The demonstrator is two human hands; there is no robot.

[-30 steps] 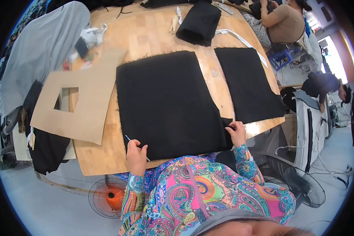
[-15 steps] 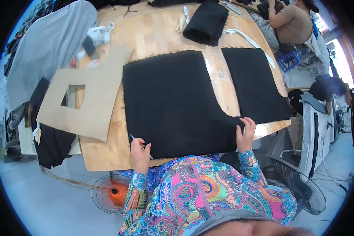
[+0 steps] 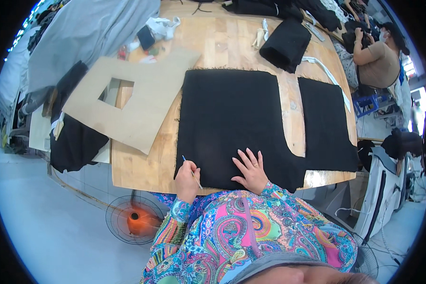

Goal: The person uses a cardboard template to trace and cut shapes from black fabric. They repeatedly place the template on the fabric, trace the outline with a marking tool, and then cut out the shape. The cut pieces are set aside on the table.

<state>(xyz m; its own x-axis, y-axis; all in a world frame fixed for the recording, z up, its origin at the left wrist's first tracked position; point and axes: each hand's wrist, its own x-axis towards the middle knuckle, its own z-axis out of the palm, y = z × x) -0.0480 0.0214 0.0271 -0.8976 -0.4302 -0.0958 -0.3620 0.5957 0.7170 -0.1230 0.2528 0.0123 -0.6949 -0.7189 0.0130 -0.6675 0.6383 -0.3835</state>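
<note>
We note the left hand (image 3: pixel 188 182) closed around a slim, blue-tipped pen-like tool (image 3: pixel 196 180) at the near-left corner of the large black cloth (image 3: pixel 227 118), which lies flat on the wooden desk (image 3: pixel 144 173). We see the right hand (image 3: pixel 252 171) palm-down on the cloth near its front edge, fingers spread apart. Left of the cloth we record a tan template (image 3: pixel 146 118) with a four-sided cutout; right, a narrower black panel (image 3: pixel 327 125).

There is room to reach along the table (image 3: pixel 292 113) between the large cloth (image 3: pixel 227 113) and small cloth (image 3: pixel 327 128); a roll (image 3: pixel 286 45) blocks the far end, cardboard (image 3: pixel 149 104) crowds the left.
</note>
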